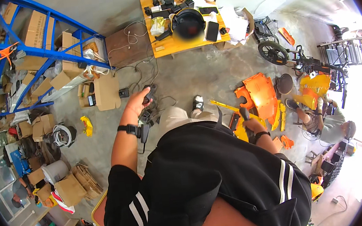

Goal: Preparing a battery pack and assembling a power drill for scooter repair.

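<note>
My left hand is stretched forward, its fingers closed around a small black object whose kind I cannot make out. Below it, near my wrist, are black cables and a dark boxy device that I cannot identify. On the other side, my right hand grips a dark, elongated handle; the rest of that thing is hidden. Just past this hand lie a large orange plastic panel and a yellow panel piece.
A yellow wooden table with a black round pan-like thing stands ahead. Blue shelving and an open cardboard box are on the left. A partly dismantled bike and a seated person occupy the right.
</note>
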A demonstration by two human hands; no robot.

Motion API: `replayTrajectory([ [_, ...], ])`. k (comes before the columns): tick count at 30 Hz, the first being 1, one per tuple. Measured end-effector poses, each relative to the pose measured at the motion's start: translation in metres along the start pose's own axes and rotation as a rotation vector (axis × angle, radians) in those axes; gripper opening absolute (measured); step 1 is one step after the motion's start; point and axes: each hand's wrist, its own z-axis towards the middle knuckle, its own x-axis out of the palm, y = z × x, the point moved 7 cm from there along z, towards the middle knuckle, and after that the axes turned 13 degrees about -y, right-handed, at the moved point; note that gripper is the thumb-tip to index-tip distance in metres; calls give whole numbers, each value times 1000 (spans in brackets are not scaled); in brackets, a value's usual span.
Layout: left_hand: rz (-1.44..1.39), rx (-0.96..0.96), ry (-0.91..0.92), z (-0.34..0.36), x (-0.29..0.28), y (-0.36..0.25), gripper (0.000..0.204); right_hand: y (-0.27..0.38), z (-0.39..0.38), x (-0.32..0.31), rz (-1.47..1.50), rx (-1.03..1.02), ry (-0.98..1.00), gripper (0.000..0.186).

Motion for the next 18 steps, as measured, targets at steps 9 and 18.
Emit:
replayTrajectory([
  [9,42,-275,115,211,98,-74,28,135,35,-89,380,-32,-166,47],
  [18,-7,-346,68,380,195,-86,23,149,-67,-20,491,425,-29,28],
])
